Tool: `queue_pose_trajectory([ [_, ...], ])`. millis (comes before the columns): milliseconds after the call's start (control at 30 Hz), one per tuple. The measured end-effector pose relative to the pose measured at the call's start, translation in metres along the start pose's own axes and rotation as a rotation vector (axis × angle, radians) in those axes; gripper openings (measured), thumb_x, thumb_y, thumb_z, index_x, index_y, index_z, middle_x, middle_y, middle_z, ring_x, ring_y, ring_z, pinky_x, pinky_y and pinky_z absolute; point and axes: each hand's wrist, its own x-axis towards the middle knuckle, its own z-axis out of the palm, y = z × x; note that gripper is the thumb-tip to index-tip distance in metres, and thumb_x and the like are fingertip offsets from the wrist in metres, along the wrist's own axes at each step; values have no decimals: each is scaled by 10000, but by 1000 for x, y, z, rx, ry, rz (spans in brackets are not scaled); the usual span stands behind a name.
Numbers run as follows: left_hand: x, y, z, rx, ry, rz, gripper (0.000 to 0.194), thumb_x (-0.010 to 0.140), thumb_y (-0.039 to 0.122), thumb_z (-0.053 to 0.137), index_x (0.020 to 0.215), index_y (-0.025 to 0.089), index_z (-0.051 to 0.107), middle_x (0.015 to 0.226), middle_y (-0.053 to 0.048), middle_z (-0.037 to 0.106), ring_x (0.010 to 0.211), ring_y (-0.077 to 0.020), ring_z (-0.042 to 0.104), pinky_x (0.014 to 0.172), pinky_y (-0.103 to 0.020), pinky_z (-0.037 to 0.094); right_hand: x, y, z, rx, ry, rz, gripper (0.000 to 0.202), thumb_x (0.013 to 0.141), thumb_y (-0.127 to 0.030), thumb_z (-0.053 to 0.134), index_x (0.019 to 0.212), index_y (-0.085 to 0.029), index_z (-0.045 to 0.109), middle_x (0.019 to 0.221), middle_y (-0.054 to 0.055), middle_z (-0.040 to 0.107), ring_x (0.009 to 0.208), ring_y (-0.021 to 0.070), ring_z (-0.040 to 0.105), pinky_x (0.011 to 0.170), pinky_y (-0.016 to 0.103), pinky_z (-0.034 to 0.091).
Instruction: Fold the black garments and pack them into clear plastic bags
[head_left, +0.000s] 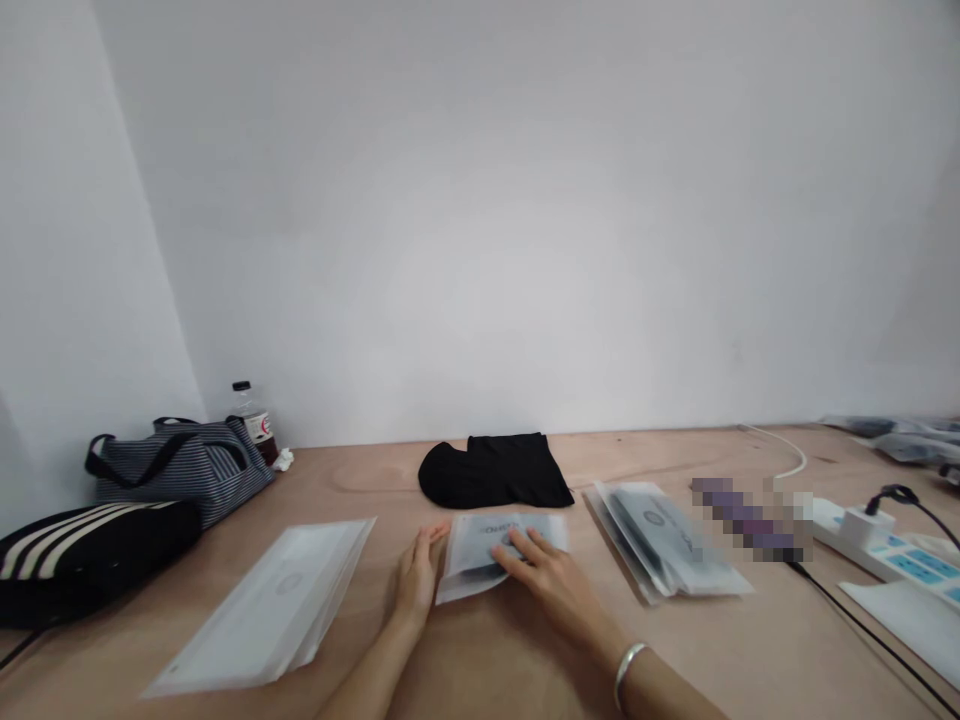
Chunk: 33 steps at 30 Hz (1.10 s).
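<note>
A frosted plastic bag [469, 560] with a dark item inside lies on the table in front of me. My right hand [551, 580], with a silver bangle at the wrist, rests on its top face, fingers spread and flat. Beside the bag's left edge is my left hand [417, 580], its fingers stretched out and holding nothing; whether it touches the edge I cannot tell. Just behind the bag lies a black mitten-shaped cloth piece [499, 472]. A stack of flat frosted bags [270, 600] is on the left. On the right, several filled frosted bags [664, 540] are piled up.
At the left are a striped bag [191, 470], a black case with pale stripes [105, 560] and a bottle [256, 425]. To the right lie a blurred-out purple object [746, 520], a power strip [900, 555] with cables, and plastic packets [911, 440]. A wall [510, 220] borders the table.
</note>
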Motion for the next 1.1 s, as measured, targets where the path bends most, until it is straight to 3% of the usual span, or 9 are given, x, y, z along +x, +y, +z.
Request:
queue_pose_trajectory([
  [67,-2,1,1,23,-27,23,481,854,394,239,986,106,601,1036,-93,637,1016,-190,558,916,-327,397,2,8,-12,-65,98,113,592,786,-36,349,1298,-330,320,1309,45,400,1158,256,394,849,372,441],
  [233,-7,6,4,156,-48,59,466,857,376,250,984,106,608,1034,-95,637,1032,-195,546,946,-340,362,2,42,-56,-305,172,688,554,797,-59,312,1287,-316,350,1299,85,398,1131,308,403,736,405,475],
  [333,-8,7,6,169,-54,61,467,858,364,253,982,91,610,1033,-112,636,1031,-200,546,946,-348,358,-6,59,-68,-347,85,906,538,788,-56,292,1264,-289,388,1247,118,438,1050,295,472,634,377,486],
  [467,-9,6,4,255,-114,65,489,873,387,226,1025,115,603,1103,-102,602,1082,-205,505,968,-374,322,-16,66,-60,-311,-169,1036,432,818,-89,279,1192,-194,468,1007,171,559,817,260,590,612,363,451],
  [567,-9,5,2,357,-168,79,502,879,430,215,1082,153,581,1169,-79,560,1142,-213,445,988,-396,282,-18,66,-50,-308,-219,1074,384,856,-279,331,1179,-129,475,1025,222,531,866,317,569,677,434,414],
  [667,-10,6,2,425,-200,97,514,883,431,199,1120,148,557,1201,-79,533,1160,-210,422,994,-388,273,-17,68,-43,-301,-195,1079,512,837,-483,309,1247,-194,413,1237,206,400,1071,400,413,774,568,314],
  [800,-15,11,6,575,-233,122,494,876,397,217,1161,135,526,1246,-74,491,1199,-208,369,1005,-371,259,-19,72,-33,-215,-279,1114,583,807,-591,243,1292,-283,340,1367,125,256,1195,417,218,822,647,188],
  [967,-22,15,11,804,-300,242,465,874,345,234,1195,131,495,1275,-68,460,1235,-203,304,1023,-367,224,-19,70,-29,-265,-258,1061,607,805,-600,243,1291,-252,346,1368,151,253,1219,415,159,818,697,91],
  [1100,-13,12,14,960,-369,389,447,854,359,319,1206,135,480,1353,-90,344,1264,-232,230,1025,-389,202,-5,59,-33,-291,-121,700,459,843,-395,345,1241,-177,416,1352,164,292,1249,345,152,915,628,12],
])
